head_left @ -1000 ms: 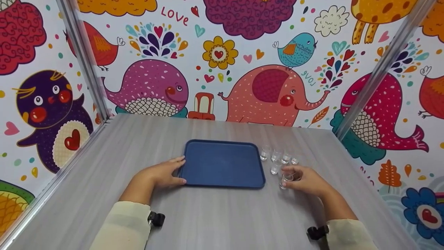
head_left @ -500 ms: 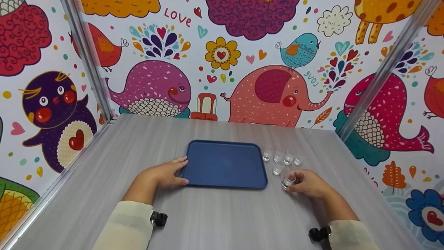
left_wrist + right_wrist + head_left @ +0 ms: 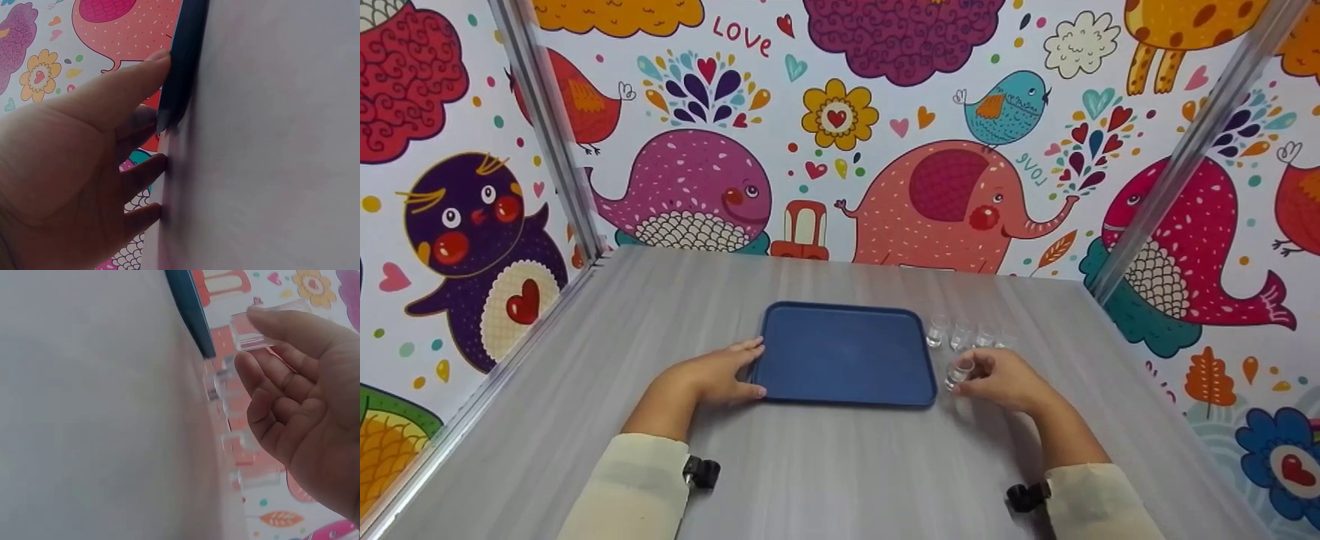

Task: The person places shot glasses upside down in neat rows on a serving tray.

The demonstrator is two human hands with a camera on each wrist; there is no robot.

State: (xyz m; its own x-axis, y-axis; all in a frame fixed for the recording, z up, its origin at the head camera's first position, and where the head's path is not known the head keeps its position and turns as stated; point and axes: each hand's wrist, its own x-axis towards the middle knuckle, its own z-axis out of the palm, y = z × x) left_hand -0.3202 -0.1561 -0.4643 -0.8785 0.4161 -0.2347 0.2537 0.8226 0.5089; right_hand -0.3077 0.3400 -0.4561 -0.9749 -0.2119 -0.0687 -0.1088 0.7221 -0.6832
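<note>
A blue tray [image 3: 847, 355] lies flat on the table. My left hand [image 3: 709, 376] rests at its left edge, thumb and fingertips touching the rim; the left wrist view has the thumb against the tray [image 3: 184, 62] and other loosely extended fingers [image 3: 147, 169] down by the tabletop. Just off the tray's right edge, my right hand [image 3: 1006, 381] pinches a small clear glass [image 3: 958, 373] between thumb and fingers. In the right wrist view this glass [image 3: 243, 333] is tilted and held off the table, with the remaining fingers curled below it.
Several more clear glasses stand beyond my right hand, the nearest to the tray being one [image 3: 935, 334] by its right rim. Patterned panels [image 3: 675, 187] border the table's back and sides, with metal posts at the corners.
My right hand has carried the glass left and slightly away from me, closer to the tray, and now hides the front standing glass. The left hand has stayed at the tray edge.
</note>
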